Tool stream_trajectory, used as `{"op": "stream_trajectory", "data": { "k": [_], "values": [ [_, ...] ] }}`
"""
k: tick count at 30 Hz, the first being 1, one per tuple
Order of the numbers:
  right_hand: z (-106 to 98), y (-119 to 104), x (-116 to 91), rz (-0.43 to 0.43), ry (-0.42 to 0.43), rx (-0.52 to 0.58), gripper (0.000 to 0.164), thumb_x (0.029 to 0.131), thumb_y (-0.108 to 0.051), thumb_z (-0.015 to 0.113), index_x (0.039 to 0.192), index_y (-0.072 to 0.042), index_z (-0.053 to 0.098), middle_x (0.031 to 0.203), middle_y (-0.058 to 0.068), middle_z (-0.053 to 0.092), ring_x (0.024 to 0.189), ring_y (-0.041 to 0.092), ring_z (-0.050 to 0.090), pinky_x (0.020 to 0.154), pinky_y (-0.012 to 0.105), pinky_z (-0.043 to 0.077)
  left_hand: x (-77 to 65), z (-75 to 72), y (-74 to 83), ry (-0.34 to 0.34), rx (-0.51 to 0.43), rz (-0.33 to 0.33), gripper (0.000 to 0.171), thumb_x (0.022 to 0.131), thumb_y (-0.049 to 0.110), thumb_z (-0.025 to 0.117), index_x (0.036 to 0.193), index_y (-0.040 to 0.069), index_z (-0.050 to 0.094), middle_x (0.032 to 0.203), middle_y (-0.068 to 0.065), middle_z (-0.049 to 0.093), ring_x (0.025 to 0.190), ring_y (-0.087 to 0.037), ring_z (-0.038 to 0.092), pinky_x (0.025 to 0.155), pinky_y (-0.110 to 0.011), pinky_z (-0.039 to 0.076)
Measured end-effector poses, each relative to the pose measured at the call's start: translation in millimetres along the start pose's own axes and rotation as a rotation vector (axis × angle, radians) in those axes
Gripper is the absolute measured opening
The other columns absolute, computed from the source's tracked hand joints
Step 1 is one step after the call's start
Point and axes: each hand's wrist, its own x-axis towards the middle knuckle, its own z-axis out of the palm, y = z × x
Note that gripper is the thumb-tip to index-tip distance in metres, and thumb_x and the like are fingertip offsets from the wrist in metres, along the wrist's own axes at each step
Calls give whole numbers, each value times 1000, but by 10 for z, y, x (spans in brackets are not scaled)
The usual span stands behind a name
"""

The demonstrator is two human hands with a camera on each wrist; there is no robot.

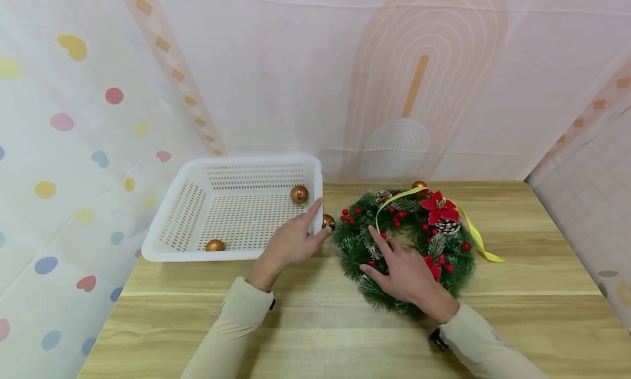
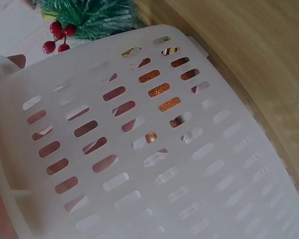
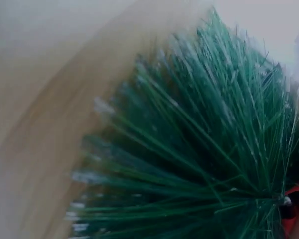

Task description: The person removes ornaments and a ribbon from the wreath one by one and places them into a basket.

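Observation:
A white perforated plastic basket point(image 1: 231, 254) sits on the left of the wooden table. My left hand point(image 1: 294, 239) grips its right end wall, with index finger and thumb at the rim. Through the wall's slots, the left wrist view shows skin and an orange glittery ball ornament point(image 2: 159, 89). Beside the thumb, by the basket's outer side, is a shiny bronze ball ornament point(image 1: 328, 221). My right hand point(image 1: 406, 272) rests on the green wreath point(image 1: 355, 253), index finger and thumb spread. Its other fingers are hidden. The right wrist view is mostly pine needles point(image 3: 189, 134).
Two bronze balls lie in the basket, one point(image 1: 299, 194) near the right wall, another point(image 1: 215, 245) near the front. Behind the wreath sits another ball point(image 1: 419, 185). A yellow ribbon point(image 1: 475, 234) loops over the wreath, among red flowers, berries and pinecones. A patterned curtain point(image 1: 276, 83) hangs behind the table.

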Motion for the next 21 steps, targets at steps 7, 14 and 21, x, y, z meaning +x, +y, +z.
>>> {"op": "stream_trajectory", "data": {
  "k": [7, 14, 21],
  "values": [
    [-93, 186, -67, -109, -1, 1, 81, 94, -58, 58, 159, -25, 23, 134, 22, 56, 79, 35, 66, 76, 52, 55, 6, -23, 19, -12, -10, -7, 72, 100, 48, 50, 160, 21, 20, 129, -18, 62, 104, -28, 63, 88, -47, 51],
    [-149, 350, -126, -180, -15, -7, 79, 94, -58, 58, 158, -26, 25, 132, 17, 57, 87, 35, 66, 77, 52, 54, -9, -34, 18, -19, -27, -1, 73, 99, 46, 52, 159, 21, 21, 136, -18, 58, 110, -31, 62, 93, -49, 50],
    [-207, 484, -191, -208, -33, -1, 78, 93, -57, 60, 158, -28, 28, 136, 18, 56, 95, 38, 66, 80, 53, 54, -23, -13, 11, 38, 9, 25, 68, 99, 46, 52, 157, 18, 30, 150, -18, 45, 133, -38, 47, 101, -56, 45]
  ]
}}
